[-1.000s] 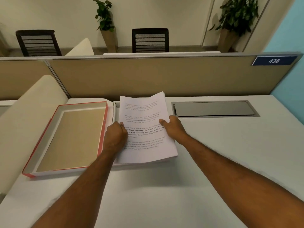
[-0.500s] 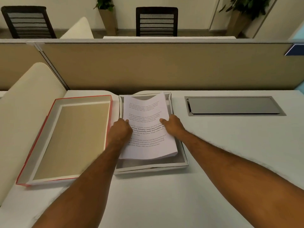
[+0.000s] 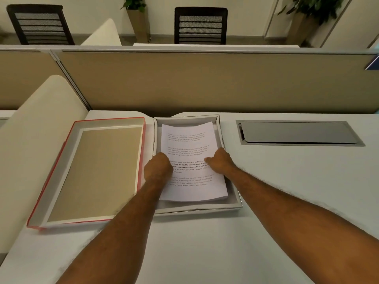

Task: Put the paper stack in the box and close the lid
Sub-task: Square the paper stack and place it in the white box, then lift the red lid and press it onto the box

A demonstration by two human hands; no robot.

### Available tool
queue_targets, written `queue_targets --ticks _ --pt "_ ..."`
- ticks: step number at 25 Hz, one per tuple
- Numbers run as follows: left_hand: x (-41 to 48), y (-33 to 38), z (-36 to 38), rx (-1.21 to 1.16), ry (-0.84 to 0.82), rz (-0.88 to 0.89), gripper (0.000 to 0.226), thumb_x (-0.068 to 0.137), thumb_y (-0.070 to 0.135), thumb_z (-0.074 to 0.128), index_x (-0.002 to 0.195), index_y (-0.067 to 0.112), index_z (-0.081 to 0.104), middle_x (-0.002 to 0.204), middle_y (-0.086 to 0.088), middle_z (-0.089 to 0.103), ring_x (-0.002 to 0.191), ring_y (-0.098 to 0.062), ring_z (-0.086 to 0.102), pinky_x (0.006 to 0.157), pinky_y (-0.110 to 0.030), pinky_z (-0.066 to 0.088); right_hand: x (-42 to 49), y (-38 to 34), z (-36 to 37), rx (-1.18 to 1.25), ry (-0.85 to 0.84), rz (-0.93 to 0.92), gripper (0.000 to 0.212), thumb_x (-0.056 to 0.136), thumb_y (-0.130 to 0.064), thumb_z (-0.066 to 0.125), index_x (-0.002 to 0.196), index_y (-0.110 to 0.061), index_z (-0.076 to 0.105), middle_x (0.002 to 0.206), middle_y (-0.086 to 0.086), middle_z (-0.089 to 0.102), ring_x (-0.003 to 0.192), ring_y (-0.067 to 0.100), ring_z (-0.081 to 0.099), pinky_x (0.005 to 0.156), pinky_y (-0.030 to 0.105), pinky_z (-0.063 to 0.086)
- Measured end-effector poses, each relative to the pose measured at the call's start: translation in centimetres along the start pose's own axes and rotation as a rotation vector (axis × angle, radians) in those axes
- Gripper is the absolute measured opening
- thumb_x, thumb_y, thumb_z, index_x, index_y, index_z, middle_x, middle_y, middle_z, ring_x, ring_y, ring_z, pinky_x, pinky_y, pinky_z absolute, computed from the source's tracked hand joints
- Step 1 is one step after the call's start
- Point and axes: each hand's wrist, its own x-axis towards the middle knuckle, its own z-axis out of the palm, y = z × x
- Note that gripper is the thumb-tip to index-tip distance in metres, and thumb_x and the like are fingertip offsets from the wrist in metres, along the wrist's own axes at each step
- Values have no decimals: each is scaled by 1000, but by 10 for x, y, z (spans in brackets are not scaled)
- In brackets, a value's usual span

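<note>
Step in hand: we seat the stack (image 3: 191, 160) in the box (image 3: 231, 193), both hands (image 3: 158, 168) (image 3: 220, 161) clamped on its side edges. Next, we judge: release, then fetch the lid (image 3: 61, 171) lying just left

Paper stack (image 3: 190, 160) sits inside the grey box (image 3: 231, 181), slightly skewed. Left hand (image 3: 158, 168) grips its left edge, right hand (image 3: 220, 161) its right edge, thumb on top. Red-edged lid (image 3: 51, 177) lies inside-up just left of box on white surface (image 3: 287, 181).
</note>
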Motion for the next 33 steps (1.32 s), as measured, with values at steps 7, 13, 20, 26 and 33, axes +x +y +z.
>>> queue_targets --ticks 7,13,20,26,33 --pt "-33 14 10 -140 -40 -51 69 89 31 62 143 4 28 136 -14 55 116 -34 60 94 -46 52 -38 -2 2 -268 87 -180 74 82 -38 70 136 -1 34 133 19 53 119 33 55 97 47 51" --pt "-73 -3 13 -69 95 260 64 86 43 62 139 15 38 138 -8 53 123 -26 54 99 -41 48 -71 17 0 -473 168 -327 64 84 -51 61 131 -11 44 130 11 56 118 26 53 96 39 50" --pt "-103 -70 8 157 160 264 86 86 72 31 152 18 21 162 -6 21 149 -27 19 120 -52 13 -118 21 48 -526 149 -511 74 86 -61 49 142 -15 36 152 8 41 140 27 36 116 40 27" --pt "-98 -145 -31 172 245 87 97 79 82 21 155 23 11 165 -8 6 151 -30 8 117 -57 9 -144 -38 94 -409 45 -586 79 88 -58 48 149 -13 27 158 9 30 146 26 27 118 38 24" --pt "-108 -234 -56 230 307 -132 94 83 66 51 150 8 21 158 -20 21 147 -38 16 115 -58 20 -176 -87 168 -89 -99 -517 84 87 -46 59 149 -9 15 160 12 20 146 30 25 115 39 30"
